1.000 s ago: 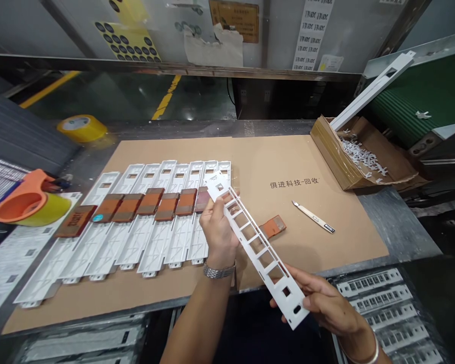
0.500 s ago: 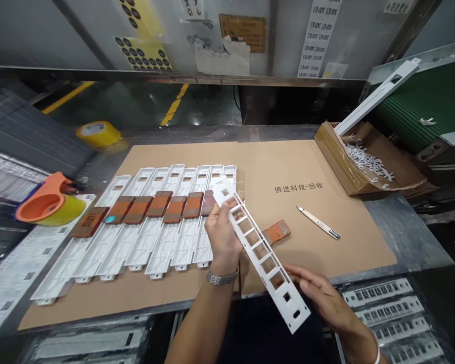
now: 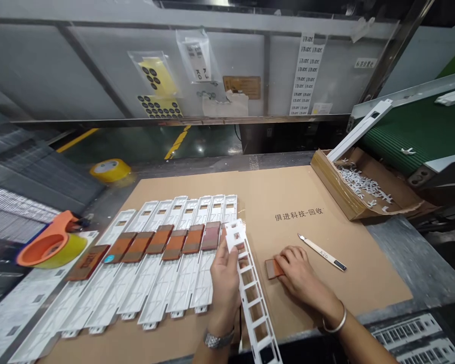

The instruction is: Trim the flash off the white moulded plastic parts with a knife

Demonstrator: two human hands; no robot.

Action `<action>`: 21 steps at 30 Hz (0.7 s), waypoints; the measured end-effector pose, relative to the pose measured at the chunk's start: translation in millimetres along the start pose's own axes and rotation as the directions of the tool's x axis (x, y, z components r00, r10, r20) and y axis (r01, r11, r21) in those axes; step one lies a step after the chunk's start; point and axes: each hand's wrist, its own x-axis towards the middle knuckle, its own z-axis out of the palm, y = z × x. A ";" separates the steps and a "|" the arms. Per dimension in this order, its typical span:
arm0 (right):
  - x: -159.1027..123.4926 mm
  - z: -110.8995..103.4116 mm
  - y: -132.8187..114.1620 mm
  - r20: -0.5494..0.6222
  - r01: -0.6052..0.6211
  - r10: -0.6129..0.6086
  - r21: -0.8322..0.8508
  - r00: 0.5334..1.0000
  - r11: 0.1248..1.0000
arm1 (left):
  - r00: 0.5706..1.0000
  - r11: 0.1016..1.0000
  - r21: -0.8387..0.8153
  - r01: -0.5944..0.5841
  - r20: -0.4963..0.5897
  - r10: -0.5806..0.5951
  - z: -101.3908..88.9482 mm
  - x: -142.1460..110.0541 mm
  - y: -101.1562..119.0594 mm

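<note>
Held white ladder-like strip [image 3: 254, 302] near its upper end in left hand [image 3: 225, 275], clasped between thumb and fingers; angled it down past the bottom edge of view. Had right hand [image 3: 303, 278] down on loose brown block [image 3: 272, 269] on the cardboard sheet [image 3: 284, 192], covering its right end; couldn't tell if clenched round it or only resting there. Saw utility knife [image 3: 322, 252] near that hand, to the right, on same sheet. Saw white channel pieces [image 3: 155, 303] side by side on left part of sheet, with brown pads [image 3: 174, 245] laid across in a line. Also saw yellow tape roll [image 3: 110, 171] behind at left, and open carton [image 3: 328, 189] holding small white bits [image 3: 364, 182] at far right
</note>
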 end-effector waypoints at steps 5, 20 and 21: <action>-12.9 -9.2 16.9 -0.070 -0.158 0.157 -0.014 0.985 0.987 | 0.990 0.994 0.095 0.045 0.128 -0.057 15.6 1.5 -16.5; 192.5 -9.6 34.0 -0.159 -0.200 0.173 -0.175 0.972 0.964 | 0.986 0.934 0.352 -0.061 0.167 0.001 18.3 8.8 -64.8; 199.0 -8.3 36.3 -0.158 -0.190 0.162 -0.182 0.974 0.965 | 0.980 0.892 0.434 -0.127 0.196 0.044 20.4 11.3 -66.5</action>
